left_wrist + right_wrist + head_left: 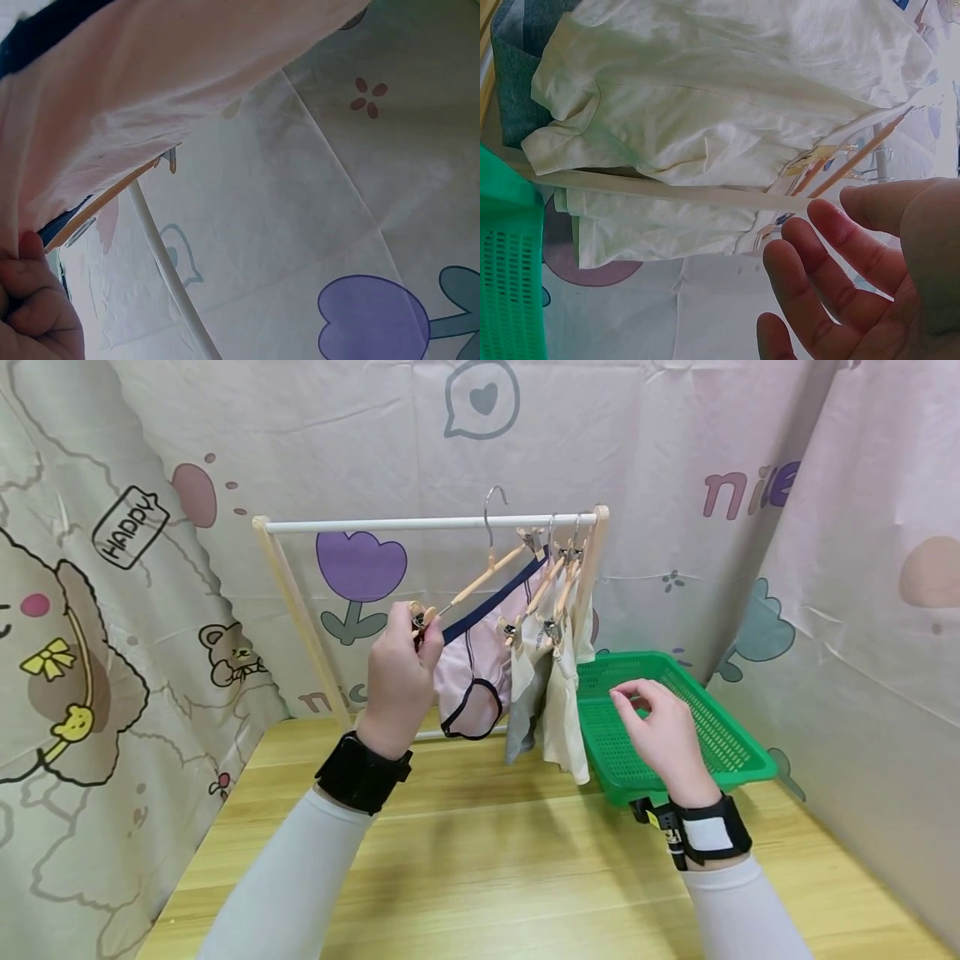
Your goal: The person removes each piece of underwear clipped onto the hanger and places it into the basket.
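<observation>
- Left hand, left of centre, pinches the clip hanger by its lower-left clip.
- Hanger slants up rightward mid-frame, hook overlapping the white rail.
- Right hand, right of centre, is farther off, relaxed, empty.

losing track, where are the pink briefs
In the head view, the pink briefs hang from a hanger near centre, between the left hand and the green basket.

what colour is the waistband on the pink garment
The waistband is navy blue, clearest in the head view.
</observation>
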`<act>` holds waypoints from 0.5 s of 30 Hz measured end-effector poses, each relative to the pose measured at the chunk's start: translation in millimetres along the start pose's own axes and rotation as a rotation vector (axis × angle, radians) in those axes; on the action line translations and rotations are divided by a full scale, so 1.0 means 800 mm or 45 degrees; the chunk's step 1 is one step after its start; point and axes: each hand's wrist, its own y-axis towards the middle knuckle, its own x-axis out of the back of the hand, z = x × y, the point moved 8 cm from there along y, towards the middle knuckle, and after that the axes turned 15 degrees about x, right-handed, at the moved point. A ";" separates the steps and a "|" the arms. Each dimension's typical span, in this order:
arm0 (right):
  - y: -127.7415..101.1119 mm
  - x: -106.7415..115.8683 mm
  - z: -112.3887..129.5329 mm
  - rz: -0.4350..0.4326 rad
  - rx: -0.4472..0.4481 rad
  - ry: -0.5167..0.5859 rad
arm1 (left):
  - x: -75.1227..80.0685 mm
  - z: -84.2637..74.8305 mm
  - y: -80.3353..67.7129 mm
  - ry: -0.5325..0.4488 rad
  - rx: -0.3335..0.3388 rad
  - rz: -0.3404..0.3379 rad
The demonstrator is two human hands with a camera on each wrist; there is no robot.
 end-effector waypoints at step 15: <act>-0.001 -0.004 -0.001 0.011 -0.003 -0.021 | 0.010 0.005 -0.011 -0.013 -0.009 -0.059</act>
